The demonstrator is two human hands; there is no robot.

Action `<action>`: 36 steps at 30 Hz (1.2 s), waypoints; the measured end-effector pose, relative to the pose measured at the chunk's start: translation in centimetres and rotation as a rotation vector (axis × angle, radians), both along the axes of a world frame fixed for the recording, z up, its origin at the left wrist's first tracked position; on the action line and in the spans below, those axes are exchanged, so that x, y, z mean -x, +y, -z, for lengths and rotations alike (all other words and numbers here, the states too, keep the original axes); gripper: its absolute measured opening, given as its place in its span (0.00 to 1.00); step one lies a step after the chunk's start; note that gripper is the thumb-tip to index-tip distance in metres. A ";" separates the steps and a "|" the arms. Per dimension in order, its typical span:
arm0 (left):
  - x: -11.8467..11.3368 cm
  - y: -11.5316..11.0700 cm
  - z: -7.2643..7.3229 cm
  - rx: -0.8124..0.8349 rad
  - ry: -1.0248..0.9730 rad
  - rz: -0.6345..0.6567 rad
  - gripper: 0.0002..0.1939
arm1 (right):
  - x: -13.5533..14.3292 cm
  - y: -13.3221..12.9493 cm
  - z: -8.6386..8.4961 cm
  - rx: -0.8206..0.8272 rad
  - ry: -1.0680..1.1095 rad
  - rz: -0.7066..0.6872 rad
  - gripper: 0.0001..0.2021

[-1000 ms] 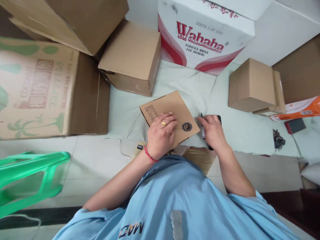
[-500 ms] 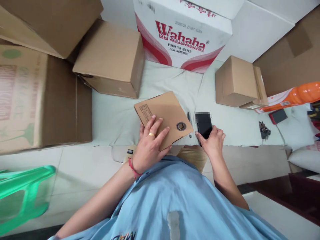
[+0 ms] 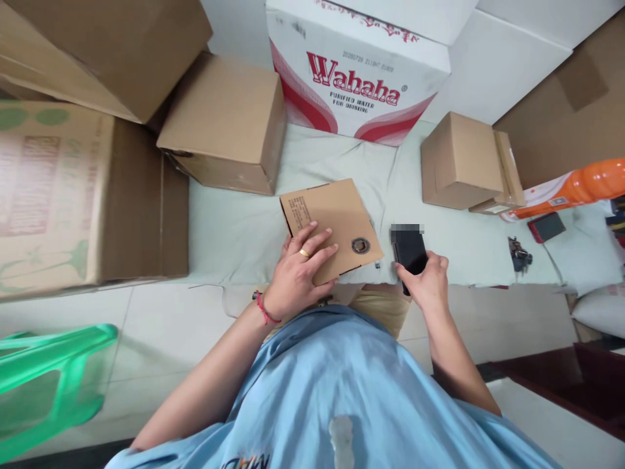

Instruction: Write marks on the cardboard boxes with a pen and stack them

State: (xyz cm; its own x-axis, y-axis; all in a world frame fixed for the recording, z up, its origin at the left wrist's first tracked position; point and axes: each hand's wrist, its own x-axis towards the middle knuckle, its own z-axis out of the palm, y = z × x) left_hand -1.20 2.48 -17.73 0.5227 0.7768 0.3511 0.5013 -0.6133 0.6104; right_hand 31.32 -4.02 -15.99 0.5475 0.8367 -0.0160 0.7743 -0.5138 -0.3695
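My left hand (image 3: 305, 260) is spread over a flat brown cardboard box (image 3: 336, 212), clasping it near its left and near edges. Printed text and a round dark emblem show on the box's top face; its underside is hidden. Off to the right, my right hand (image 3: 430, 280) grips a black phone (image 3: 409, 251) by its lower end, thumb on the left side and fingers on the right. The phone's top is blurred out, and its lower end reaches the table's front edge. A small dark object (image 3: 377, 265) shows beside the box's right corner.
Cardboard boxes (image 3: 224, 117) stand at the left, a white Wahaha carton (image 3: 361, 78) at the back. At the right are a small box (image 3: 461, 159), an orange bottle (image 3: 576, 185), keys (image 3: 519, 255) and a red-edged device (image 3: 547, 227). A green stool (image 3: 63, 371) is lower left.
My left hand and the flat box have shifted a little right and turned slightly; the pen beside the box is now hidden. My right hand and the phone have moved slightly right.
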 end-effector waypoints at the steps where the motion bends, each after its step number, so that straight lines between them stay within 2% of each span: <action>1: 0.0 0.0 0.0 -0.007 -0.003 0.001 0.30 | 0.2 -0.3 -0.3 -0.063 0.002 -0.016 0.42; 5: 0.0 0.2 0.2 -0.016 -0.008 0.012 0.30 | 3.4 -1.7 -2.3 -0.292 -0.011 -0.190 0.36; 9: 0.1 0.5 0.4 -0.055 -0.001 0.016 0.29 | 8.6 -2.1 -4.2 -0.389 0.010 -0.388 0.34; 12: 0.1 0.7 0.4 -0.080 0.021 0.028 0.29 | 11.5 -1.9 -4.2 -0.396 0.032 -0.405 0.37; 16: 0.0 0.9 0.6 -0.051 0.042 0.029 0.30 | 12.8 -2.0 -3.8 -0.383 0.064 -0.393 0.38; 22: -0.1 1.2 0.7 -0.042 0.068 0.029 0.30 | 12.7 -2.8 -4.2 -0.403 0.048 -0.379 0.38; 26: 1.0 1.6 0.0 -0.018 0.112 0.088 0.30 | 11.9 -3.0 -4.2 -0.381 0.042 -0.344 0.37; 31: 4.5 1.0 -1.2 -0.012 0.138 0.098 0.22 | 7.5 -2.0 -3.3 -0.284 0.027 -0.185 0.36; 33: 6.1 0.2 -1.4 -0.010 0.106 0.050 0.20 | 5.1 -1.2 -2.5 -0.192 -0.009 -0.078 0.39; 36: 7.8 -1.3 -1.1 0.051 0.005 -0.073 0.25 | 2.3 0.0 -1.2 -0.021 -0.059 0.026 0.42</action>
